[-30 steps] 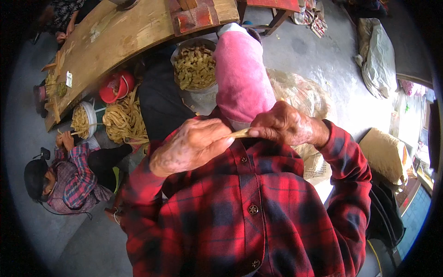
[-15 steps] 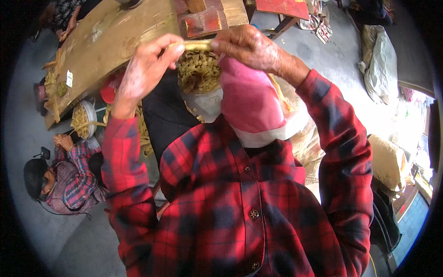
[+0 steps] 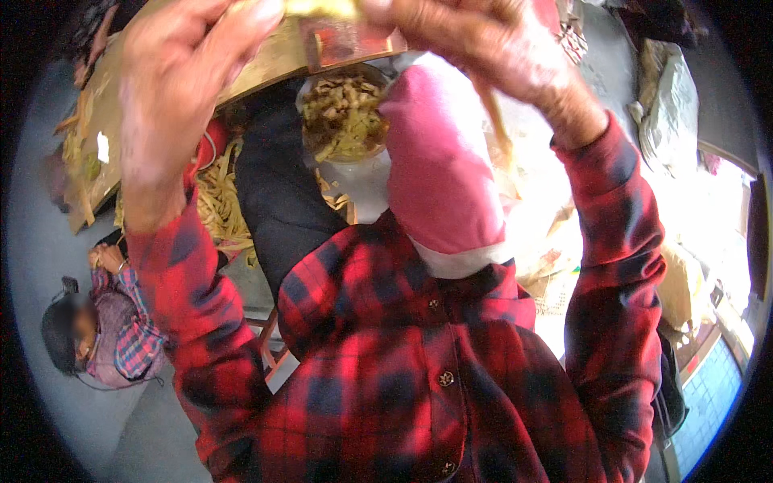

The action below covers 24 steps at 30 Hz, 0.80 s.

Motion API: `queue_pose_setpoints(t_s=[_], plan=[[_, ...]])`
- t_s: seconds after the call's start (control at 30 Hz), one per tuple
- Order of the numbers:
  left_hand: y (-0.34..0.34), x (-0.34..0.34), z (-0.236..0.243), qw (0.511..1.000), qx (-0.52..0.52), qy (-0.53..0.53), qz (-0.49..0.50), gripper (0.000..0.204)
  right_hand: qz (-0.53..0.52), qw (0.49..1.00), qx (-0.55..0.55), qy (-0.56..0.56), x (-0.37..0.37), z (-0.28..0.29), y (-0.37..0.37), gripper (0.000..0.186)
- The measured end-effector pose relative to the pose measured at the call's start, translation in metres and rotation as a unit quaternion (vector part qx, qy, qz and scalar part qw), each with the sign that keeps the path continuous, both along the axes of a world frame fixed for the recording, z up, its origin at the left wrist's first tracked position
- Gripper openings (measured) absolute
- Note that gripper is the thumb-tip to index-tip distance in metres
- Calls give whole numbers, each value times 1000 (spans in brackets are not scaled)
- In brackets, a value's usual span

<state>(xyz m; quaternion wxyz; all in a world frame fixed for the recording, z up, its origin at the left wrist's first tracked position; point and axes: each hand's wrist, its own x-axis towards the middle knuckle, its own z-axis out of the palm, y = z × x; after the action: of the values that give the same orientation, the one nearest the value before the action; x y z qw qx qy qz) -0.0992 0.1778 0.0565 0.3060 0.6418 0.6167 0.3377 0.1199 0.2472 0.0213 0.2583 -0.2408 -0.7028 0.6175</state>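
Nearest the camera, at the top edge and partly cut off by it, a short, pale yellow strip (image 3: 322, 8) stretches crosswise between two raised hands, above the level of the lap. It looks bright and slightly glossy, a little blurred, its upper side out of frame. The left hand (image 3: 169, 97) pinches one end between thumb and fingers; the right hand (image 3: 499, 56) pinches the other. A tan, narrow tail (image 3: 494, 117) hangs below the right hand, and I cannot tell whether it belongs to the same piece.

Behind the arms is a red-and-black plaid shirt (image 3: 386, 386) with dark buttons. Past it, a pink cover (image 3: 443, 161) with a white band lies over one leg, beside a dark trouser leg (image 3: 274, 169). Lower down stands a round bowl (image 3: 302, 98) of short, yellow-brown pieces (image 3: 346, 121); to the left lies a heap of long, tan strands (image 3: 221, 201). Farther off are a wooden table (image 3: 270, 63), a seated co-worker (image 3: 125, 338) at the left and a pale sack (image 3: 675, 113) at the right.
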Motion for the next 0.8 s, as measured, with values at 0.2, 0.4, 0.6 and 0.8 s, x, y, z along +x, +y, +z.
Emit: queue_pose_setpoints(t_s=[0.2, 0.4, 0.6, 0.8], plan=[[-50, 1, 10, 996, 6, 83, -19, 12, 124, 986, 30, -111, 48, -39, -49, 35], [-67, -21, 2, 996, -31, 82, -29, 17, 27, 972, 9, -234, 117, -61, -94, 37], [-66, -30, 15, 996, 48, -70, 6, 21, -54, 981, 92, -162, 140, 3, -93, 32], [-69, -66, 62, 976, 130, -160, 70, 26, -116, 948, 290, 55, 128, 59, -73, 30]])
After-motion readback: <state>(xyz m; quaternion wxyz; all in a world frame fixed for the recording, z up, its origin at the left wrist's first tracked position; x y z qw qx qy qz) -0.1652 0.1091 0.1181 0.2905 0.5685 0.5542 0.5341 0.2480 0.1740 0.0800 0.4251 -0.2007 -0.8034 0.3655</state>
